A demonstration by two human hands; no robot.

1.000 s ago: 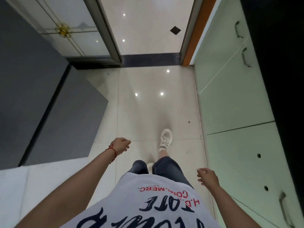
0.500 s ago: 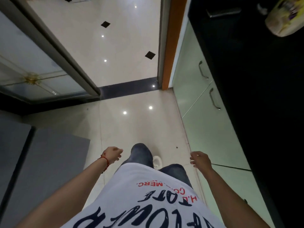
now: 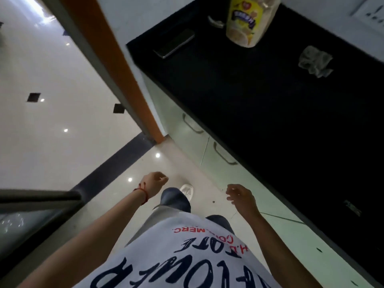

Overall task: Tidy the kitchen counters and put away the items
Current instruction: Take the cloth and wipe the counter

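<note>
Both hands, left point(image 3: 154, 182) and right point(image 3: 241, 196), hung loose and empty, well short of the jar point(image 3: 248, 21), phone point(image 3: 174, 43) and cloth point(image 3: 315, 61) on the table point(image 3: 270, 113).

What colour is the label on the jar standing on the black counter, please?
Yellow, with dark lettering, on the clear jar; the head view shows it best.

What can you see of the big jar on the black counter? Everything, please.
The jar looks like clear plastic, wide and round, with a yellow printed label wrapped around it and pale round biscuits showing through near its base. Its top is cut off by the frame, so no lid shows. It stands upright on the black counter, near the far wall. Nothing touches it; a small metal item, a phone and a crumpled cloth lie apart from it.
</note>
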